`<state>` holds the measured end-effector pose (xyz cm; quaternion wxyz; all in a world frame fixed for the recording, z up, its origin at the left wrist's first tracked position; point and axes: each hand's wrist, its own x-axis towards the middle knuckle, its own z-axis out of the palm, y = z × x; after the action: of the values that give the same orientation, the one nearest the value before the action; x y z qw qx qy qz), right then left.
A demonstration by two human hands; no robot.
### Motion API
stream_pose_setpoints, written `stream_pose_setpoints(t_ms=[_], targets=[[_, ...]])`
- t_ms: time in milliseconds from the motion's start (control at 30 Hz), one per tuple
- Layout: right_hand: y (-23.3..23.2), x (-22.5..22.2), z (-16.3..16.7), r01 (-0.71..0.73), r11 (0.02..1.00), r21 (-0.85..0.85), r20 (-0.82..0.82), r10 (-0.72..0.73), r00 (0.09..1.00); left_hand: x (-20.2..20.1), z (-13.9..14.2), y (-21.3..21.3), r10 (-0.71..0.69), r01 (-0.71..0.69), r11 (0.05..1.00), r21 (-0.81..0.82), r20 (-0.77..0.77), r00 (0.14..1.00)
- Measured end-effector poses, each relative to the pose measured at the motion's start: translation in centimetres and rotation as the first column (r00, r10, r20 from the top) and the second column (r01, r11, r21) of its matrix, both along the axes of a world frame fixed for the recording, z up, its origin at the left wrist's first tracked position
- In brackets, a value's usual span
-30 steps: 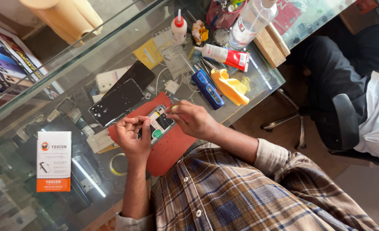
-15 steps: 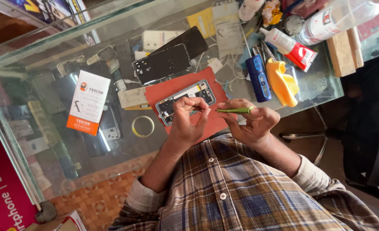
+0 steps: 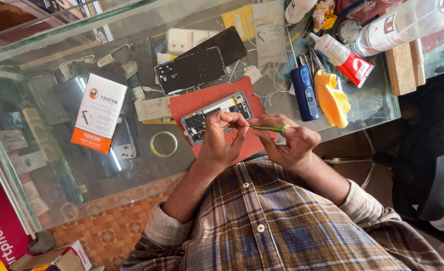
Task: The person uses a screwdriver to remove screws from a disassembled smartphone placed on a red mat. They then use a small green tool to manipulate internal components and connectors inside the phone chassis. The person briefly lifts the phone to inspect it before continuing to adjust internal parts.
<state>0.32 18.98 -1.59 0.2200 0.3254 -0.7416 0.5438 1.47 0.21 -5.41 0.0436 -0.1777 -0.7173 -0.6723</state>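
One opened phone (image 3: 217, 118) on red mat (image 3: 182, 107) – left hand (image 3: 221, 145) fingers pinching it, right hand (image 3: 292, 143) gripping one green-handled screwdriver (image 3: 269, 128).

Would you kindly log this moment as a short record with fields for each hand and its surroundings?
Left hand: left hand rests on the opened phone with exposed circuit board, fingers pinched near its middle
Right hand: right hand holds a thin green-handled tool, tip pointing toward the left hand's fingers
Work surface: red rubber mat on a glass counter
Nearby: black phone back cover, blue rectangular device, yellow cloth, ring of clear tape
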Motion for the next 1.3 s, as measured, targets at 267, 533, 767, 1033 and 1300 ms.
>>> stream_pose_setpoints(t_ms=[267,533,767,1033,1300], targets=[[-1.5,-2.8,-1.4,-0.078,0.996,0.047,0.046,0.076,0.996,-3.0,0.3,-0.6,0.100,-0.083,0.981,-0.178,0.090,0.991],[-2.3,-5.2,-3.2,-0.092,0.996,0.008,0.215,0.088,0.973,-5.5,2.4,-1.6,0.057,-0.016,0.951,-0.310,0.123,0.991],[-2.5,-5.4,-4.3,-0.101,0.995,-0.003,0.242,0.099,0.965,-5.7,2.6,-2.0,0.110,-0.044,0.937,-0.347,0.171,0.979],[-2.6,-5.3,-4.7,-0.120,0.992,-0.035,0.259,0.125,0.958,-5.6,2.1,-2.3,0.083,-0.035,0.947,-0.319,0.139,0.987],[-3.3,-5.6,-3.5,-0.113,0.994,0.004,0.239,0.109,0.965,-5.6,2.4,-2.7,0.106,-0.041,0.946,-0.321,0.188,0.977]])
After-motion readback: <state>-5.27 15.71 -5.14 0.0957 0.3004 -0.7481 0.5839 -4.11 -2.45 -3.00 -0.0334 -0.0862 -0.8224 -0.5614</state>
